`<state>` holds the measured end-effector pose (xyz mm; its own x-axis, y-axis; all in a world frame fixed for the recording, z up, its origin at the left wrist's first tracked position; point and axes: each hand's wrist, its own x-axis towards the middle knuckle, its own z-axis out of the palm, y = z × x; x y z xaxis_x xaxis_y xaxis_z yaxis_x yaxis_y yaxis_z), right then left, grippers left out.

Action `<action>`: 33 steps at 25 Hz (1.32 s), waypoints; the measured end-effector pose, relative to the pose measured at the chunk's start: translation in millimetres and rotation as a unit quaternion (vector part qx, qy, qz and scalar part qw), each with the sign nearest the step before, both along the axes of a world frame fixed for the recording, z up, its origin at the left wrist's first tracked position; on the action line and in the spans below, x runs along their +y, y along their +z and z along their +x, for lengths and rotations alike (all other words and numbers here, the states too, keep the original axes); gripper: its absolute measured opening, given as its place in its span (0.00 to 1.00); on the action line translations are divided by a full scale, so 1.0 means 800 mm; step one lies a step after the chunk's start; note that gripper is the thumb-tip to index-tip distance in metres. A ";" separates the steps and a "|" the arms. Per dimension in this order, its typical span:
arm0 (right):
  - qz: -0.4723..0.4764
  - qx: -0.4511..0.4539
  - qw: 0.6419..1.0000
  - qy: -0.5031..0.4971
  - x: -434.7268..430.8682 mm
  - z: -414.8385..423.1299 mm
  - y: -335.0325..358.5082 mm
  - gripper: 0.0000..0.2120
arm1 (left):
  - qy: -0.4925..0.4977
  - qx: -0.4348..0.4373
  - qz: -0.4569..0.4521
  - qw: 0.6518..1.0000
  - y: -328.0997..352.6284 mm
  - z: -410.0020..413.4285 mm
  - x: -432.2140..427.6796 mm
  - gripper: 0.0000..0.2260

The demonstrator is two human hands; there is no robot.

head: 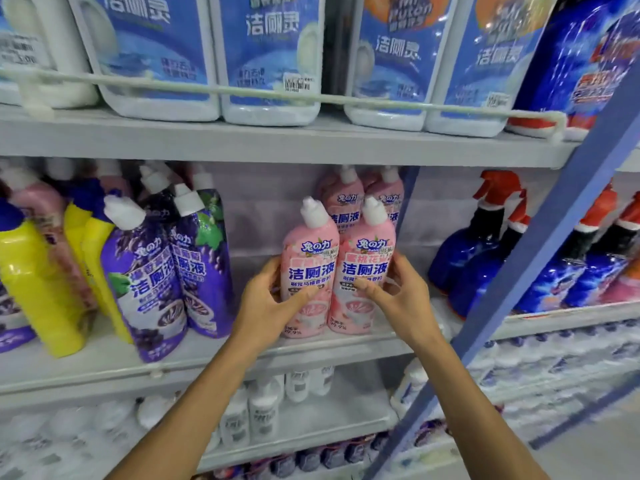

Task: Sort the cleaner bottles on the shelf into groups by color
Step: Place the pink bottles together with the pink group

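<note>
Two pink cleaner bottles stand touching at the front of the middle shelf (242, 358). The left hand (266, 299) curls round the left pink bottle (309, 258) and the right hand (401, 292) round the right pink bottle (365, 251). Two more pink bottles (343, 202) stand just behind, with purple bottles (149, 278) and yellow bottles (31, 282) off to the left.
</note>
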<state>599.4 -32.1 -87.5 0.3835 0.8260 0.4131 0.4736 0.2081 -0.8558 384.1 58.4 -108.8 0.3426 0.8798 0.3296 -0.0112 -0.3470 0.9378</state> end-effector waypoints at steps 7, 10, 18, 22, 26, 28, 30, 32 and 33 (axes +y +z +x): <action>-0.087 -0.051 0.992 0.080 0.006 0.032 -0.034 0.27 | 0.080 0.096 -0.002 0.992 -0.036 -0.010 -0.016 0.19; -0.098 -0.060 0.985 0.126 0.009 0.050 -0.027 0.27 | 0.066 0.118 -0.011 0.991 -0.034 -0.007 -0.016 0.18; -0.100 0.007 0.991 0.086 0.002 0.124 -0.035 0.25 | 0.038 0.140 0.001 0.989 -0.030 0.083 -0.010 0.23; -0.091 -0.013 0.995 -0.040 0.004 0.119 -0.070 0.32 | 0.080 0.123 -0.005 0.989 -0.042 0.106 -0.007 0.23; -0.092 -0.061 0.990 -0.086 0.004 0.093 -0.078 0.29 | 0.162 0.120 -0.001 0.980 -0.048 0.122 -0.020 0.20; -0.087 -0.084 0.987 -0.105 0.004 0.082 -0.078 0.28 | 0.193 0.145 0.001 0.970 -0.045 0.132 -0.023 0.21; -0.102 -0.086 0.984 -0.114 0.011 0.082 -0.074 0.27 | 0.211 0.163 0.003 0.964 -0.040 0.142 -0.020 0.21; -0.130 -0.063 0.983 -0.115 0.026 0.087 -0.068 0.26 | 0.223 0.156 0.004 0.962 -0.038 0.149 -0.012 0.22; -0.141 -0.060 0.981 -0.118 0.034 0.089 -0.065 0.26 | 0.230 0.153 0.007 0.961 -0.039 0.152 -0.006 0.22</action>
<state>670.5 -4.6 -139.6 0.5399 0.8084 0.2345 0.5812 -0.1565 -0.7986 505.9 53.2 -139.9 0.0019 0.9578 0.2873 0.4217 -0.2613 0.8682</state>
